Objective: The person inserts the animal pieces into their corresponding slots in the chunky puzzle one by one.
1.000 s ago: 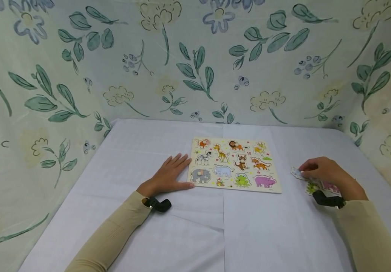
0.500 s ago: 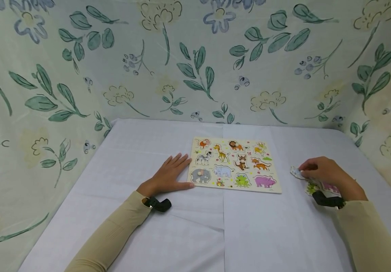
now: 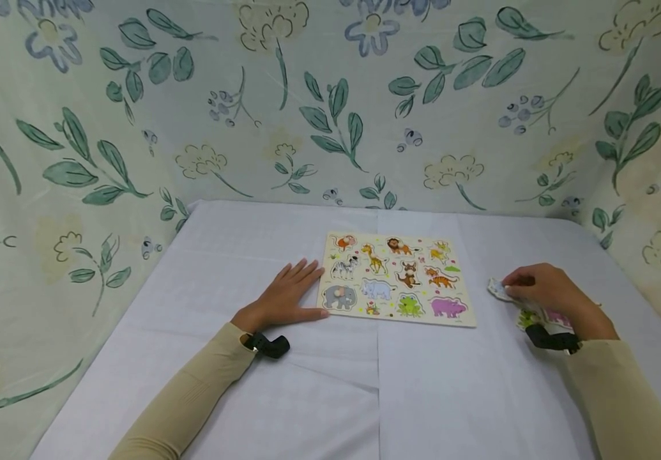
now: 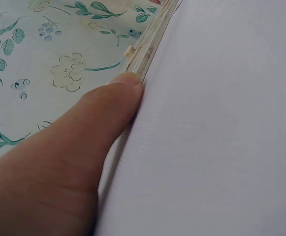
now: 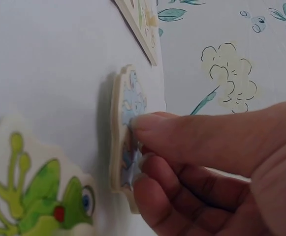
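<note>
A wooden animal puzzle board (image 3: 391, 300) lies on the table, with an elephant piece (image 3: 338, 298) at its near left corner. My left hand (image 3: 284, 297) rests on the tablecloth with fingers spread, its fingertips and thumb touching the board's left edge. In the left wrist view, the thumb (image 4: 108, 105) presses against the board's side. To the right of the board, my right hand (image 3: 554, 297) pinches a light blue animal puzzle piece (image 5: 125, 142) between thumb and fingers; the fingers cover part of its picture. A green frog piece (image 5: 44, 196) lies near that hand.
A pink piece (image 3: 557, 317) lies beside the frog piece, partly hidden under the right wrist and its black strap (image 3: 551, 337). White cloth (image 3: 330, 396) covers the table. Flower-patterned fabric (image 3: 284, 128) rises behind and at both sides.
My right hand has shifted slightly left and away from me, carrying the light blue puzzle piece. The left hand and the board stay where they were.
</note>
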The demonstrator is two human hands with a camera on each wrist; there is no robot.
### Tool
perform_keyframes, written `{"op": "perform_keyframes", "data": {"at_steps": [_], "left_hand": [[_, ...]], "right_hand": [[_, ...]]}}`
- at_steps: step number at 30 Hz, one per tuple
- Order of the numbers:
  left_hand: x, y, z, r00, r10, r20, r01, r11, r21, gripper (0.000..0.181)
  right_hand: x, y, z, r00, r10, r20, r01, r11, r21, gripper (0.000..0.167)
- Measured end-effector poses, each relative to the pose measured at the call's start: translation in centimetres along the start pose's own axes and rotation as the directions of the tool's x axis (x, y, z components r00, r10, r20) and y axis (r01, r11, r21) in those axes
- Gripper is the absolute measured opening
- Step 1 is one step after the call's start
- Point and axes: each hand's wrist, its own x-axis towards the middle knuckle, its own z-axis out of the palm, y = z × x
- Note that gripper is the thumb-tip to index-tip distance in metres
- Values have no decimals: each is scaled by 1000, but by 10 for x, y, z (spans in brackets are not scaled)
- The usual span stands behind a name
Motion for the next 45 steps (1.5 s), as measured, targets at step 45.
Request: {"op": "perform_keyframes", "data": {"at_steps": [45], "left_hand": [[1, -1, -1, 1000, -8, 14, 8, 1000, 1, 98]], "right_hand": [[5, -45, 14, 992, -91, -87, 97, 994, 59, 23]]}}
